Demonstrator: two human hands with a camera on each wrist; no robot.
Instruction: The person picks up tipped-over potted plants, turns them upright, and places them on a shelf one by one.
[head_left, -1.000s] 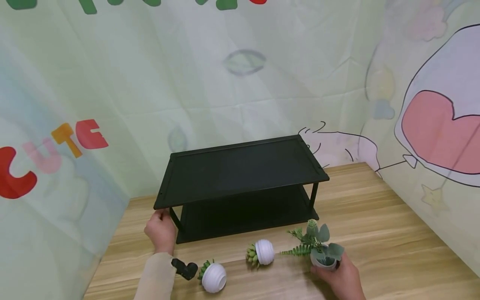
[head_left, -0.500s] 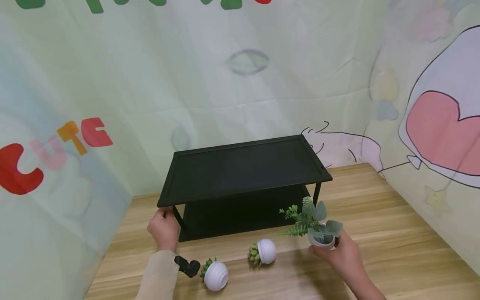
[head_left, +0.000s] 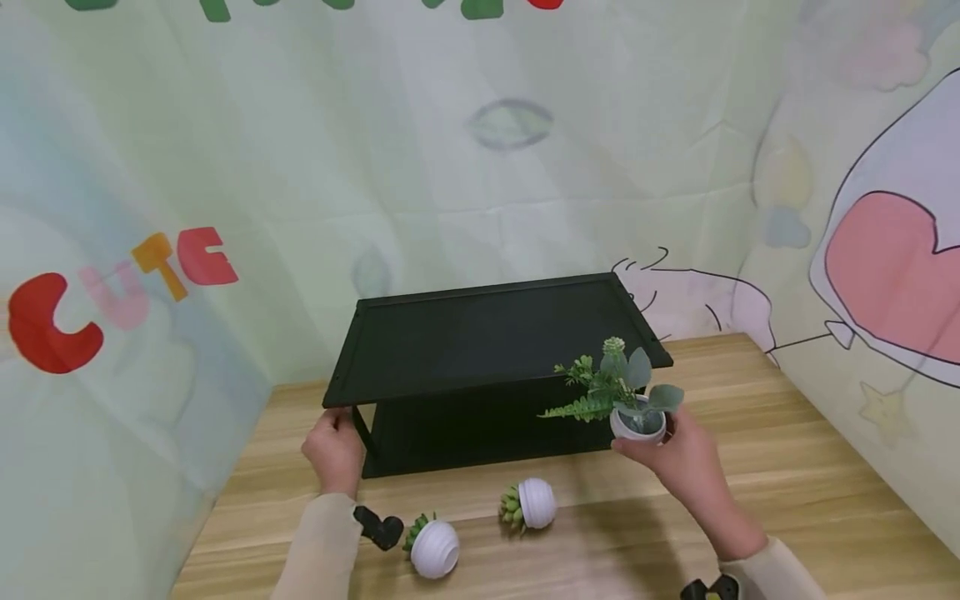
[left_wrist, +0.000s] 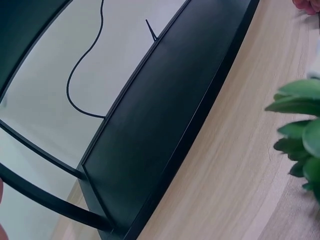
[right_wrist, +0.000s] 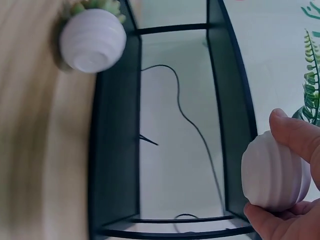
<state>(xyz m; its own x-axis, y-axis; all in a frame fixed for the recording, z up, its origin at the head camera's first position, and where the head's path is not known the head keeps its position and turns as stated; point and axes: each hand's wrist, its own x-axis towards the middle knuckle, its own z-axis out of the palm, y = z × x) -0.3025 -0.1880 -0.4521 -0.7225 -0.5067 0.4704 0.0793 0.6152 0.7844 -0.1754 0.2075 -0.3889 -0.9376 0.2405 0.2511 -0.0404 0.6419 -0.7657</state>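
A black two-tier shelf [head_left: 495, 337] stands at the back of the table. My left hand [head_left: 334, 450] grips it just under the top board's front left corner; the fingertips are hidden there. In my right hand [head_left: 686, 462] is a potted artificial plant [head_left: 611, 383], its white ribbed pot [right_wrist: 275, 172] pinched between thumb and fingers. The plant is held up in front of the shelf's right end, its leaves overlapping the top board in the head view. Two small succulents in white pots lie tipped over on the table: one succulent [head_left: 433, 548] near my left wrist, another succulent [head_left: 536, 503] nearer the middle.
The wooden table [head_left: 757, 417] extends right of the shelf. Printed fabric [head_left: 420, 167] hangs behind and at both sides. A thin black cable [right_wrist: 187, 117] shows through the gap between the shelf's tiers. Something pink [left_wrist: 307, 5] sits at the left wrist view's upper right corner.
My right hand has lifted the potted plant from low over the table up to the top board's front edge. My left hand stays at the shelf corner. The head view has shifted slightly.
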